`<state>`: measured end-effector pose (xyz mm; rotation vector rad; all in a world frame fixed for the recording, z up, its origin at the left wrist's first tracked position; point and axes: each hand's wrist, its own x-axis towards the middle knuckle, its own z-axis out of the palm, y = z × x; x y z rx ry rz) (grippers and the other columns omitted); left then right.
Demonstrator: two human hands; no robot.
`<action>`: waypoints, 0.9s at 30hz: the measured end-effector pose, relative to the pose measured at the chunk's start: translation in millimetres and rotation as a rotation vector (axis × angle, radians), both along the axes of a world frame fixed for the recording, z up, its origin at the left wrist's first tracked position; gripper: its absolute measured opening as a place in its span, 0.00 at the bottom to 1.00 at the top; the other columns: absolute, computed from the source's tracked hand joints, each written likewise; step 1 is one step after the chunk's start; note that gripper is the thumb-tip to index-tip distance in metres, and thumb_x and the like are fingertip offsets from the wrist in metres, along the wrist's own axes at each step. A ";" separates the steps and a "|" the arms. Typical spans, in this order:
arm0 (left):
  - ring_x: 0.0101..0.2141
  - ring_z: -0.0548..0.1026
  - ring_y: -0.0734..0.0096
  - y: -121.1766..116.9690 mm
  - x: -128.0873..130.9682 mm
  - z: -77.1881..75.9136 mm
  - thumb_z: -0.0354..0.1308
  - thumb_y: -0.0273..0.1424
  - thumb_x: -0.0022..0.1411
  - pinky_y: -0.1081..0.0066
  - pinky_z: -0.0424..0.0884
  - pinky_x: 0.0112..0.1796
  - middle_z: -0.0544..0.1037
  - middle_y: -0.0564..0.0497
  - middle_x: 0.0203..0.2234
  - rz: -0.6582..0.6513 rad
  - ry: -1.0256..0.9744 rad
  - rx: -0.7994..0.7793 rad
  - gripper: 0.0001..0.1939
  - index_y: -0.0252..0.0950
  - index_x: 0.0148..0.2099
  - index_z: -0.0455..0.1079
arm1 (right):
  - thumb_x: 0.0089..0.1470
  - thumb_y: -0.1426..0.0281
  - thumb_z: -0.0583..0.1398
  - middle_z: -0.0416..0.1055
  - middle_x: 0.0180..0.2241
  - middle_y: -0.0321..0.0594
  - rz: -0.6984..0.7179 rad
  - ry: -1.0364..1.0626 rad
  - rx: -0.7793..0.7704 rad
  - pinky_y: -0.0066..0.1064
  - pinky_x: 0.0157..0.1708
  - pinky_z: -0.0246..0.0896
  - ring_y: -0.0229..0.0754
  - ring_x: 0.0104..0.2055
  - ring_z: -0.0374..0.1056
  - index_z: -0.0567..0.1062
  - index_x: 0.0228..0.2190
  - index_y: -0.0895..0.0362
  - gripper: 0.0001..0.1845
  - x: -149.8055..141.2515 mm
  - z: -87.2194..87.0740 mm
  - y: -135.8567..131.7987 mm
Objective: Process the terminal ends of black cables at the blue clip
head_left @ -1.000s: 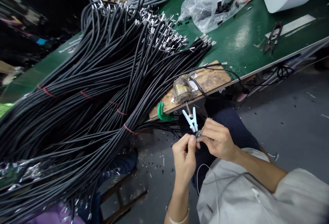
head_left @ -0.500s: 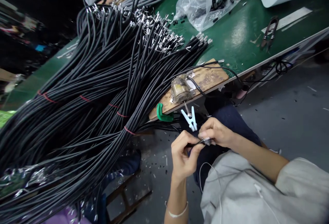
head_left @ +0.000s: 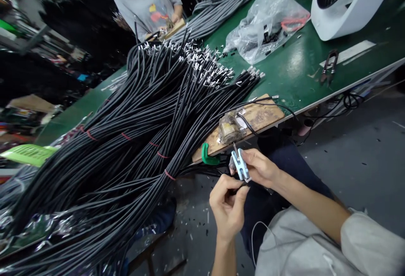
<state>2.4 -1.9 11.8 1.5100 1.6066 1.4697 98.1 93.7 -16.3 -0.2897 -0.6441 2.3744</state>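
Observation:
Between the thumb and forefinger of my left hand [head_left: 227, 208] is a black cable, mostly hidden by the fingers. Its stripped, pale end is by the jaws of a light blue clothespin [head_left: 240, 165]. My right hand [head_left: 261, 169] is closed around that clothespin, pinching its arms from both sides. The clothespin sits on the shaft of a small tape-wrapped motor [head_left: 230, 129]. This motor is fixed to a wooden board [head_left: 264, 113] at the table edge. A green clamp [head_left: 209, 155] grips the board to the left of the clothespin.
Large bundles of black cables [head_left: 148, 111] with pale stripped ends cover the left of the green table [head_left: 303, 86]. Behind are a plastic bag [head_left: 253, 23] of small black pieces, snips [head_left: 329, 67] and a white fan [head_left: 341, 10]. A co-worker [head_left: 148, 6] sits across the table.
My right hand has gone from the cable end up to the clothespin and squeezed it. My left hand has brought the cable end close to the jaws. The view has tilted upward.

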 end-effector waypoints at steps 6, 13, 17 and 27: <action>0.24 0.63 0.75 -1.3 -0.4 -2.6 0.60 0.27 0.60 0.75 0.58 0.26 0.66 0.55 0.21 -0.029 -0.062 -0.039 0.07 0.35 0.29 0.70 | 0.53 0.48 0.61 0.74 0.27 0.44 0.067 0.042 -0.068 0.25 0.25 0.57 0.35 0.26 0.64 0.76 0.25 0.63 0.27 3.7 -21.7 0.7; 0.27 0.67 0.73 -12.9 -3.3 -11.1 0.61 0.29 0.60 0.74 0.61 0.28 0.71 0.52 0.23 -0.108 -0.136 -0.038 0.04 0.36 0.32 0.73 | 0.55 0.52 0.61 0.74 0.28 0.43 -0.072 -0.145 0.046 0.28 0.29 0.57 0.37 0.29 0.65 0.78 0.34 0.61 0.23 34.1 -54.2 0.6; 0.29 0.70 0.70 -22.2 -3.1 -20.8 0.59 0.31 0.62 0.71 0.65 0.33 0.76 0.50 0.26 -0.249 -0.151 -0.075 0.05 0.38 0.36 0.75 | 0.57 0.56 0.60 0.75 0.33 0.43 -0.149 -0.469 0.447 0.32 0.36 0.62 0.41 0.36 0.68 0.78 0.37 0.59 0.18 43.1 -65.7 0.2; 0.32 0.70 0.68 -48.3 -9.7 -43.7 0.60 0.33 0.62 0.69 0.65 0.34 0.75 0.48 0.30 -0.309 -0.163 -0.070 0.08 0.41 0.44 0.76 | 0.62 0.63 0.53 0.75 0.47 0.53 0.032 -1.110 1.144 0.42 0.52 0.61 0.52 0.50 0.69 0.73 0.50 0.61 0.20 42.2 -129.9 -3.1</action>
